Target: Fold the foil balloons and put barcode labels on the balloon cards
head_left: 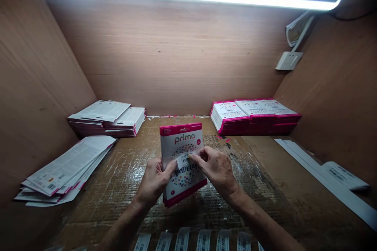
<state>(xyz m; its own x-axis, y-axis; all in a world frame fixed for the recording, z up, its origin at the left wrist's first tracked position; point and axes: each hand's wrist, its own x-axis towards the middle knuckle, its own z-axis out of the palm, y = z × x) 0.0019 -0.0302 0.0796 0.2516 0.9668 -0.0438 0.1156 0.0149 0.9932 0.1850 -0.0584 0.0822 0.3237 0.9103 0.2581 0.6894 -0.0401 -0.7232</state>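
A small stack of flat white and pink "prima" packets [182, 186] is upright over the middle of the work surface, its printed front facing me. My left hand [156, 180] grips the stack by its left edge, thumb across the front. A white barcode label [185, 159] lies across the middle of the front packet, over the printed dots and lettering. The thumb and fingers of my right hand [216, 168] are pinched at the label's right end, against the packet. My left thumb is at the label's left end.
Stacked packets [256, 111] stand at the back right, more packets [108, 117] at the back left, and a fanned pile [67, 168] at left. Barcode labels [203, 240] line the front edge. White strips [318, 172] lie at right, below a wall switch [289, 61].
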